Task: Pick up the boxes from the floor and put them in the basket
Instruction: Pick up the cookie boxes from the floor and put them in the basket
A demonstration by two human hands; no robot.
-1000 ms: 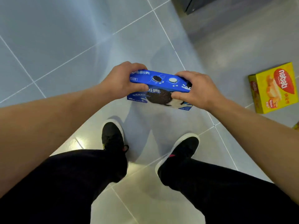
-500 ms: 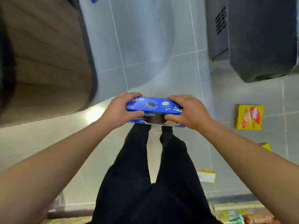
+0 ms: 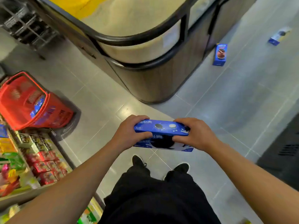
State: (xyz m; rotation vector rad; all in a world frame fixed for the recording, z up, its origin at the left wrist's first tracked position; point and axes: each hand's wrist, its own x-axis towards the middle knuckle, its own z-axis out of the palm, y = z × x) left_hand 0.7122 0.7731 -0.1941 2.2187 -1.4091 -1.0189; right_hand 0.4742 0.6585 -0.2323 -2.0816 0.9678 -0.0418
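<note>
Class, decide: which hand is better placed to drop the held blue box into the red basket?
Left, probably. The red basket sits on the left hand's side; the right hand would cross over the blue box.

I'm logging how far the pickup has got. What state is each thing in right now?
Blue cookie box: off the floor, held at both ends.
Left hand: grips the box's left end.
Right hand: grips the box's right end.
Red basket: on the floor by the shelf, tilted, a blue pack already inside.
Upright blue box: standing on the floor by the counter.
Far blue box: on the floor, blurred.
</note>
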